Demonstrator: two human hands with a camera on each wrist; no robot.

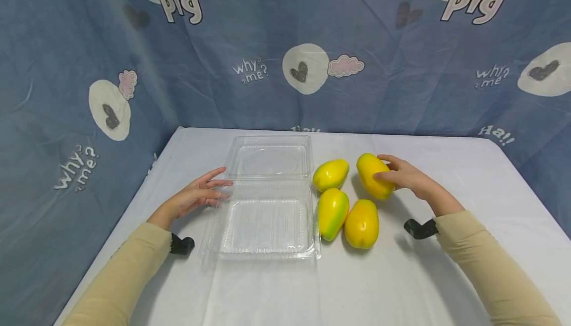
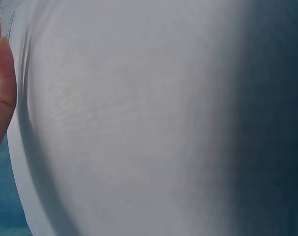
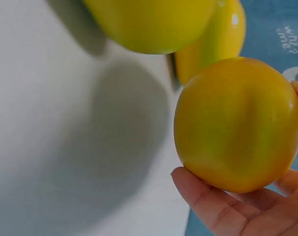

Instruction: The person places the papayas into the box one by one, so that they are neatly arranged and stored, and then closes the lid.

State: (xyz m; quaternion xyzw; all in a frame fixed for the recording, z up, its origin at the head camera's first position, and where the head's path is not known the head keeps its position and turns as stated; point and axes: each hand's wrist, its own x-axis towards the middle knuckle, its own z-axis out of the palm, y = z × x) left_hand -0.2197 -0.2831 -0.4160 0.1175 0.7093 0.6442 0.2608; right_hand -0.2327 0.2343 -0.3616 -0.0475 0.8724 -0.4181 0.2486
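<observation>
My right hand (image 1: 408, 177) grips a yellow mango (image 1: 373, 175) between thumb and fingers. In the right wrist view, that mango (image 3: 237, 125) is raised over the white cloth, its shadow falling to the left. Three more mangoes lie close together: one yellow-green (image 1: 331, 175), one with a green side (image 1: 332, 214), and one plain yellow (image 1: 362, 224). Left of them a clear plastic clamshell box (image 1: 312, 254) lies unfolded, its lid (image 1: 271, 138) at the back. My left hand (image 1: 194, 197) has its fingers loosely extended at the box's left edge; whether they touch it I cannot tell.
A white cloth (image 1: 267, 291) covers the table. Behind and to the left hangs a blue printed curtain (image 1: 241, 19). Black wrist mounts stick out from both sleeves, the left mount (image 1: 182, 245) near the box and the right mount (image 1: 421, 228) above the cloth.
</observation>
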